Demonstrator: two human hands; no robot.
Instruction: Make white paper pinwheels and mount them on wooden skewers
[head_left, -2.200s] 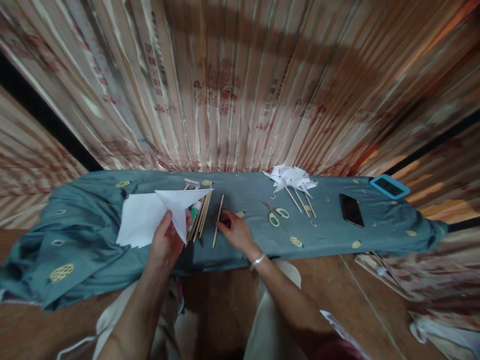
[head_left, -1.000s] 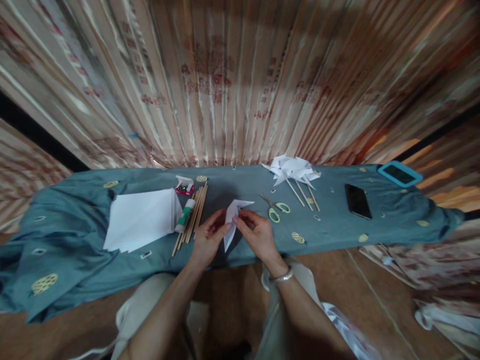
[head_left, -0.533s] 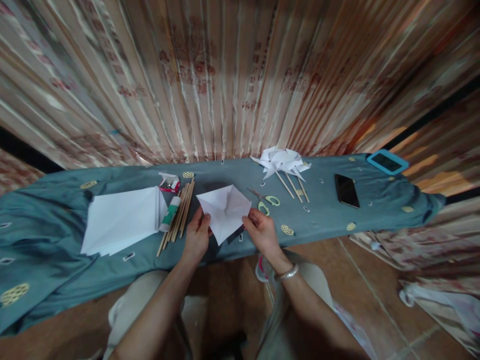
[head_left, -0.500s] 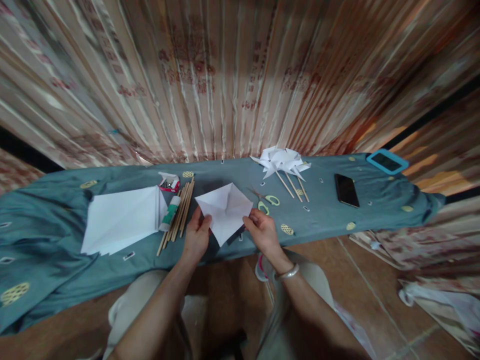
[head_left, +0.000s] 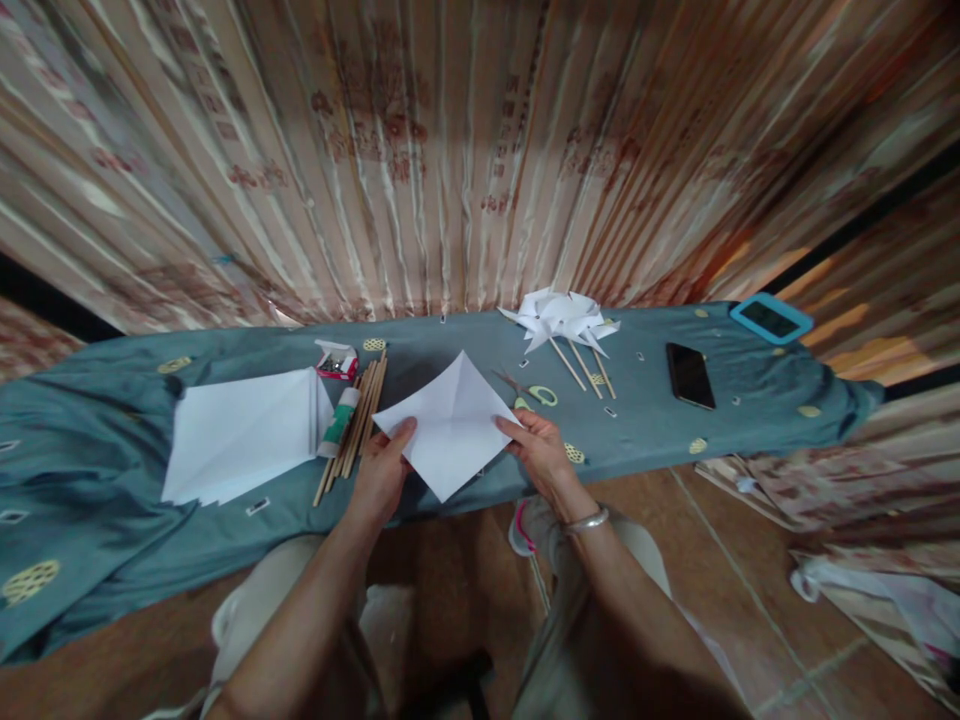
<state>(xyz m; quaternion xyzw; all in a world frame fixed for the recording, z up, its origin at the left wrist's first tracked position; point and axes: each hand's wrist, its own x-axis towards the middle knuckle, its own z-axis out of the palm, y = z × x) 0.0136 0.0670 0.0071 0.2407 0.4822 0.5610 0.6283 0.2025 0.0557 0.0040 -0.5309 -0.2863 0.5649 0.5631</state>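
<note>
A square sheet of white paper (head_left: 451,430), turned like a diamond with crease lines meeting near its middle, is held over the table. My left hand (head_left: 384,470) pinches its left corner, thumb on top. At the opposite corner, my right hand (head_left: 541,450) grips the sheet the same way, a silver bangle on that wrist. Just beyond the right hand lie scissors (head_left: 529,388) with light green handles, partly covered by the fingers. Left of the left hand is a bundle of thin wooden sticks (head_left: 367,405), with a green and white glue stick (head_left: 340,422) against it.
A stack of white paper (head_left: 244,435) lies on the left of the cloth-covered table (head_left: 637,420). Behind the sticks stands an open small red-and-white box (head_left: 337,362). Several paper pinwheels (head_left: 561,318) on sticks, a black phone (head_left: 691,376) and a blue-framed device (head_left: 772,318) are farther right.
The paper has flattened and spread wider between my hands, its folded edges opened out. My right hand has shifted slightly right and up, my left hand slightly left.
</note>
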